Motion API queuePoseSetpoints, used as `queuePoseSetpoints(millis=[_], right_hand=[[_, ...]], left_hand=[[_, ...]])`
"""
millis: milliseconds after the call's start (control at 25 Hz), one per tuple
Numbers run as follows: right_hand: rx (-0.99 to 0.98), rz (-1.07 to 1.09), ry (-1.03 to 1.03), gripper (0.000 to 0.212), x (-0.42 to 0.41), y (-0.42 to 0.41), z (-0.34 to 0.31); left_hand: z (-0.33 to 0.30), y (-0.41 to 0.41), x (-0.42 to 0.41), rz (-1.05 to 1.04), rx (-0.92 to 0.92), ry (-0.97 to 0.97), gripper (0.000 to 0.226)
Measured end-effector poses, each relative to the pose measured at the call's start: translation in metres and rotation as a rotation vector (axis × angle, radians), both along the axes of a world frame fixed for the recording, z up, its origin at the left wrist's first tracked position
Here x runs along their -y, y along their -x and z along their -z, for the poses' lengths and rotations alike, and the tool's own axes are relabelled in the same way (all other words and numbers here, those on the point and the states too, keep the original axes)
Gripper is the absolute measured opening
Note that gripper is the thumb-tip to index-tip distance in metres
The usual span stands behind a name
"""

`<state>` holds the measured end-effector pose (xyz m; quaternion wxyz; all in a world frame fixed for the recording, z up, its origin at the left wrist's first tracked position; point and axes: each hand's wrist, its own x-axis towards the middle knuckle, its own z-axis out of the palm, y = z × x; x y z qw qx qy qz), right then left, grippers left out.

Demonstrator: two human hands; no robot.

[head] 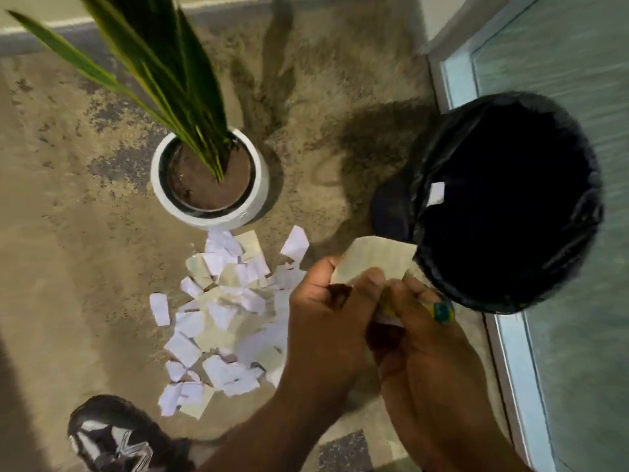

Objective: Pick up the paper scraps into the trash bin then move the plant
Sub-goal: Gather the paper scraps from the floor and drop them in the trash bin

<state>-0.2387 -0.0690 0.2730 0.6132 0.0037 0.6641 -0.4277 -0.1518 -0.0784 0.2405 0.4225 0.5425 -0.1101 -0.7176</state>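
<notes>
White and cream paper scraps (224, 321) lie in a loose heap on the mottled tan floor (68, 233), starting just in front of the plant (190, 107) in its white pot (211, 185) and running toward a dark shoe (112, 437) at the bottom edge. Both hands meet just beside the near rim of the trash bin (503, 199), which wears a black bag and stands against a pale blue door (561, 80). Left hand (326, 321) curls its fingers around a cream scrap (374, 260) that sticks up and touches the bin's rim. Right hand (418, 338) has its fingers bent onto more paper pressed between the two hands. One small white piece (435, 193) clings to the bag at the bin's inner edge.
</notes>
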Motion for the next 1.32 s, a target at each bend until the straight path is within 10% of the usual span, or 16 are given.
queuePoseSetpoints(millis=[520, 1320], right_hand=[[-0.077, 0.500, -0.033, 0.019, 0.045, 0.165, -0.007], [0.181, 0.370, 0.097, 0.047, 0.018, 0.169, 0.011]], left_hand=[[-0.016, 0.168, 0.067, 0.041, 0.190, -0.280, 0.012], [0.004, 0.160, 0.057, 0.132, 0.066, -0.261, 0.029]])
